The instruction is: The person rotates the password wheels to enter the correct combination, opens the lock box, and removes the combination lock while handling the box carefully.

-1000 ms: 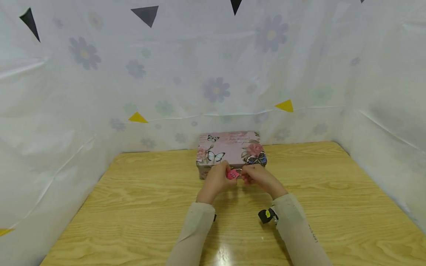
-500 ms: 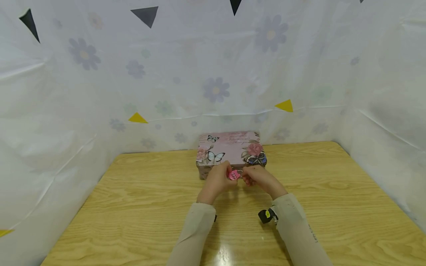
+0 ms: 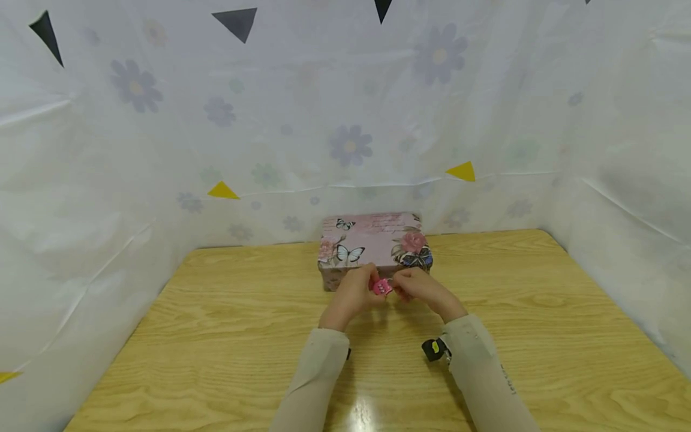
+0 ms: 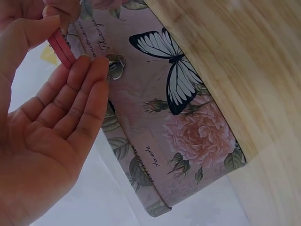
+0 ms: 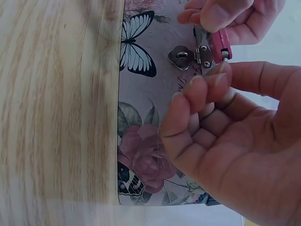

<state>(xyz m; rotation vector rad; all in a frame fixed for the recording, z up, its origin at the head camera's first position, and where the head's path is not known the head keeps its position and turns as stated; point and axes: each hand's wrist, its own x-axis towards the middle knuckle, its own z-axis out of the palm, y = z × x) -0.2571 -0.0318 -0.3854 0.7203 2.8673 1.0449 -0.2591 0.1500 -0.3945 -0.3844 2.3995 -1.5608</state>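
A small pink combination padlock (image 3: 382,287) is held in front of a floral, butterfly-printed box (image 3: 372,240). My left hand (image 3: 353,294) pinches its body between thumb and fingertips; the left wrist view shows the padlock (image 4: 61,49) edge-on. With thumb and forefinger my right hand (image 3: 425,290) pinches the metal shackle, which is largely hidden behind those fingertips in the right wrist view. On the box front, close behind both hands, is a silver clasp (image 5: 184,56) with a loop through its plate. The padlock looks apart from this clasp. The box lid is down.
The box stands toward the back of a wood-grain table (image 3: 243,336). White flower-printed sheeting (image 3: 302,108) hangs behind it and along both sides. Yellow triangles (image 3: 461,171) and dark ones (image 3: 237,24) are stuck to the sheeting.
The padlock has turned in my fingers and shifted slightly right and down. Its shackle, visible as a loop earlier, is now mostly covered by my right fingers. The box has stayed put.
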